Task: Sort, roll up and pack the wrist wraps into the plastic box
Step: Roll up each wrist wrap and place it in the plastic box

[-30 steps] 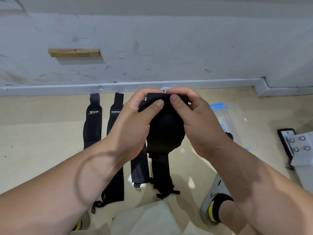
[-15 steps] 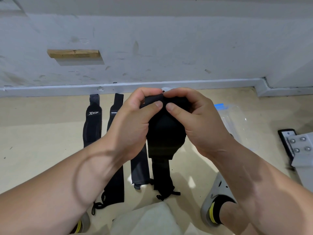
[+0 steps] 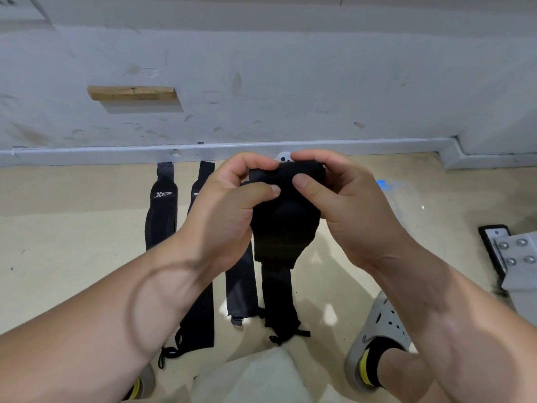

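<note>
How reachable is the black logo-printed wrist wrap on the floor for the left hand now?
Probably not yet: left hand and right hand both grip the half-rolled black wrap. The logo-printed wrap lies with its upper part uncovered.

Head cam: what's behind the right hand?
A clear box with a blue tab lies on the floor past the right hand, which grips a wrap. The hand covers the box's left part; its contents cannot be told.
</note>
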